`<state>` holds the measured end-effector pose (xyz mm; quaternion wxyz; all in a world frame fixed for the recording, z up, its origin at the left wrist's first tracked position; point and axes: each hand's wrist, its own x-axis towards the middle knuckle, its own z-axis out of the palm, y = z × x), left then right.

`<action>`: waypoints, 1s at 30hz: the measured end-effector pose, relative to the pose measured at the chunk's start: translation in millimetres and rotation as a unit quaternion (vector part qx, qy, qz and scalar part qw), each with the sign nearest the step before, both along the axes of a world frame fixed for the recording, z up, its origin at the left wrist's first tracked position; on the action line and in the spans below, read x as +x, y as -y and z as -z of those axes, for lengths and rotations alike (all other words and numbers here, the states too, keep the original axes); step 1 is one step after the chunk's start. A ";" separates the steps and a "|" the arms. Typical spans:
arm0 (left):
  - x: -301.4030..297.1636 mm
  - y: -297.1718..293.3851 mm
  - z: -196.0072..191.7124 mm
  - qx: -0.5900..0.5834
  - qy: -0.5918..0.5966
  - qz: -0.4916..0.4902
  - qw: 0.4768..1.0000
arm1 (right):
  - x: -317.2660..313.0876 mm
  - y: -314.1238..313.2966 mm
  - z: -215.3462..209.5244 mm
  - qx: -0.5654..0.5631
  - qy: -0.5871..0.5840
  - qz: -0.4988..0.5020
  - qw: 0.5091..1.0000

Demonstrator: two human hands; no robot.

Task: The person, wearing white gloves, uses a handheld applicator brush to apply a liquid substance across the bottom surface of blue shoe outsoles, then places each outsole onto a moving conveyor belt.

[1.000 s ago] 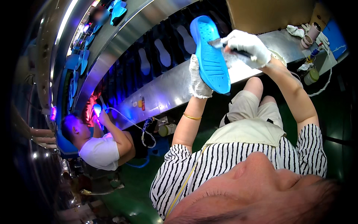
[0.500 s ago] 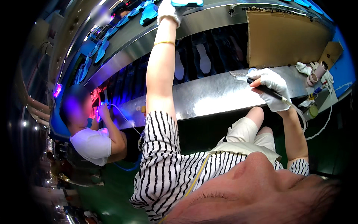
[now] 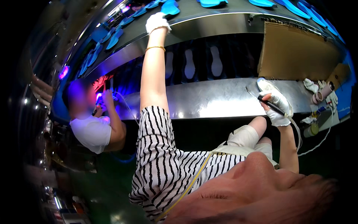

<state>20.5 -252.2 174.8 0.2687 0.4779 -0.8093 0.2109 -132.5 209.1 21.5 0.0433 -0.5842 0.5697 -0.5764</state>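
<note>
We see a blue insole (image 3: 170, 6) lying on the upper shelf (image 3: 223, 20), where our gloved left hand (image 3: 157, 21) reaches up and touches it; whether its fingers are closed we cannot tell. Our gloved right hand (image 3: 276, 107) grips a black pen-like tool (image 3: 271, 105) over the steel counter (image 3: 209, 100) near its right end. A cardboard sheet (image 3: 298, 56) stands just behind it, with rolls of tape (image 3: 321, 93) near the counter's right edge, and a person in a white shirt (image 3: 92, 132) works at the counter's left end.

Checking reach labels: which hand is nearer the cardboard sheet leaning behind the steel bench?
Right. The right hand, gloved and gripping a black pen-like tool, sits just below the cardboard sheet. The left hand is far to its left, up on the shelf by a blue insole.
</note>
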 end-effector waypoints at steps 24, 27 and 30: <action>101.7 -174.4 19.9 0.294 -0.536 0.708 0.355 | -5.3 6.4 40.4 0.019 0.186 0.008 0.982; 76.4 -209.8 68.9 0.577 -0.462 0.667 0.096 | 8.7 7.8 34.7 0.036 0.164 0.004 0.986; 41.7 -240.0 155.8 0.696 -0.487 0.527 -0.021 | 14.5 3.1 33.0 0.043 0.166 0.014 0.985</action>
